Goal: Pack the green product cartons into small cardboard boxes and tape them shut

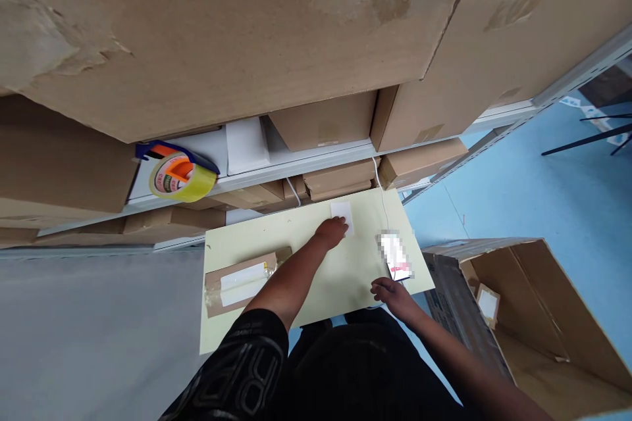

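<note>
My left hand (332,231) reaches over the pale yellow tabletop (316,283), its fingers closed at the lower edge of a small white paper (340,209). Part of that paper is hidden under the hand. Near the table's front edge hovers my right hand (391,295), its fingers loosely bent and slightly apart, with nothing visible in them. Just beyond it lies a phone-like device (394,251) with a bright, blurred-out screen. A taped cardboard package (241,281) with a white label rests on the table's left part.
A tape dispenser (180,174) with yellow tape sits on the metal shelf (296,161) behind the table. Large cardboard boxes (247,33) crowd the shelves above. To the right stands an open carton (533,316) with a small labelled box (488,304) inside. A white cable (381,194) runs down onto the table.
</note>
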The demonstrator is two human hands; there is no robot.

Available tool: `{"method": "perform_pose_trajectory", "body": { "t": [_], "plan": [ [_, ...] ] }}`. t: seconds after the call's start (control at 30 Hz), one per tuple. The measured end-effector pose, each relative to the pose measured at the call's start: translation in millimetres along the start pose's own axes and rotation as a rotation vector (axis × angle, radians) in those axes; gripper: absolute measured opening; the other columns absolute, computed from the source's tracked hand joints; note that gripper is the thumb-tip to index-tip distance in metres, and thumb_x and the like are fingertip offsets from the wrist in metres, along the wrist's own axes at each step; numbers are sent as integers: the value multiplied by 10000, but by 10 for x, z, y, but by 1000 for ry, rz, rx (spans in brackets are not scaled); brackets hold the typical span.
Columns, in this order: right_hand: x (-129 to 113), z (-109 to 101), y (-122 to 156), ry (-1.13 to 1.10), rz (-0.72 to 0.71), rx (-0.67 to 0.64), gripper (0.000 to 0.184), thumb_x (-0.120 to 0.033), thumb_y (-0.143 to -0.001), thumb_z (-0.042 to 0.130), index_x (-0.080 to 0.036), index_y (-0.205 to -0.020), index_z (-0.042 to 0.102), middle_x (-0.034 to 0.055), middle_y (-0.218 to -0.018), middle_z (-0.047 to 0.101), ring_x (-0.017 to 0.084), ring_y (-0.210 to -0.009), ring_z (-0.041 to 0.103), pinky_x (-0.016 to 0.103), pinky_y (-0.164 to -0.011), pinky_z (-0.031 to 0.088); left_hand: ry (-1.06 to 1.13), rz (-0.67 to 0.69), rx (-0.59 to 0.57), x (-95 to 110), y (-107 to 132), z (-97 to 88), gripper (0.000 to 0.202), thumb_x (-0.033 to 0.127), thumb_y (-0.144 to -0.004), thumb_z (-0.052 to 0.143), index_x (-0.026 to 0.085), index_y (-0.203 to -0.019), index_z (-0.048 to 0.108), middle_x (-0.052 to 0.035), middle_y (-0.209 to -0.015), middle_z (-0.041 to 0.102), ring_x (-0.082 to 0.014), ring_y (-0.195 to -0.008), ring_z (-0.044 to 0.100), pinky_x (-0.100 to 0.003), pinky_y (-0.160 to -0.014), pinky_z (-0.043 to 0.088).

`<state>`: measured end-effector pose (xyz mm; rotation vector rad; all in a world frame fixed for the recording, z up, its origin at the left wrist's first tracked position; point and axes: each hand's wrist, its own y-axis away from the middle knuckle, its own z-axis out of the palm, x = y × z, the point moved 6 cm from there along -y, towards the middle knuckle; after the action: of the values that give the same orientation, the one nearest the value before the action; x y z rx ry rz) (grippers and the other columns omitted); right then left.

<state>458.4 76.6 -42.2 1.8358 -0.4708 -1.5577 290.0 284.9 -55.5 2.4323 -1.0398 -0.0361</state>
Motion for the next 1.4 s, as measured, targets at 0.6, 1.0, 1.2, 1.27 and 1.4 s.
{"method": "perform_pose_trajectory", "body": {
  "t": [0.6,1.0,1.2,1.27,1.4],
  "plan": [
    [-76,42,-38,31,11,-5,352,-488,-857,566,-195,-992,706,56,-908,728,226,-840,700,323,-747,477,141,-171,-71,-54,54,-71,243,268,-962,511,161,-1007,725,-127,-1109,705,-250,-1000,680,-346,-835,522],
    [-73,175,-134,85,-7,-38,355,-519,-873,554,-215,-979,706,40,-874,725,215,-815,688,308,-726,475,142,-325,154,-102,74,-105,480,443,-916,633,179,-1311,559,-145,-1367,574,-300,-1238,518,-391,-979,443],
    [-129,201,-232,156,-18,-15,354,-508,-877,548,-222,-1001,716,45,-871,728,226,-842,681,319,-748,482,106,-374,146,-110,66,-23,339,332,-911,655,158,-1196,595,-141,-1238,593,-289,-1134,532,-398,-918,440],
    [-164,234,-274,160,-36,-26,347,-502,-881,542,-223,-990,718,43,-876,728,220,-836,679,319,-759,483,82,-370,170,-93,108,-28,307,319,-925,634,158,-1185,604,-141,-1221,597,-293,-1128,527,-416,-920,432],
    [-181,279,-344,173,-69,-38,330,-485,-883,540,-220,-970,717,39,-880,726,210,-814,674,318,-759,484,31,-317,212,-69,148,-37,194,255,-960,563,146,-1094,651,-142,-1128,633,-295,-1103,537,-428,-912,425]
  ]
}}
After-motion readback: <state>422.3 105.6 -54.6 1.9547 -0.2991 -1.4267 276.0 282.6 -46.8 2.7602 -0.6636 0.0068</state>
